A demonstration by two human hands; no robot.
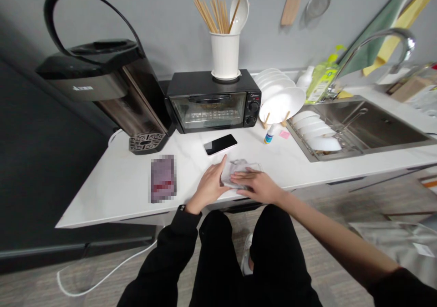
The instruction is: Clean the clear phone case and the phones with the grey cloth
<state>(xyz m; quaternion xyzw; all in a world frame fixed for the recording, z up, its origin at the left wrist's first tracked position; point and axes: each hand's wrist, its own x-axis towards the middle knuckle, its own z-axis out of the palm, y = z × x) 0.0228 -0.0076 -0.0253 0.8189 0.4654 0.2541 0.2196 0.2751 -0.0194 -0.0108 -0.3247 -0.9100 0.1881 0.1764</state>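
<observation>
Near the front of the counter (112,184), our open left hand (210,183) borders the cloth (235,166), probably to steady it beneath our flat, open right hand (258,183); blur hides its exact folds.

Black toaster oven (210,107) is supporting a white holder (225,54) of chopsticks (218,17). White plates (282,101) are leaning to its right; tall dispenser (128,102) is standing to its left.
</observation>
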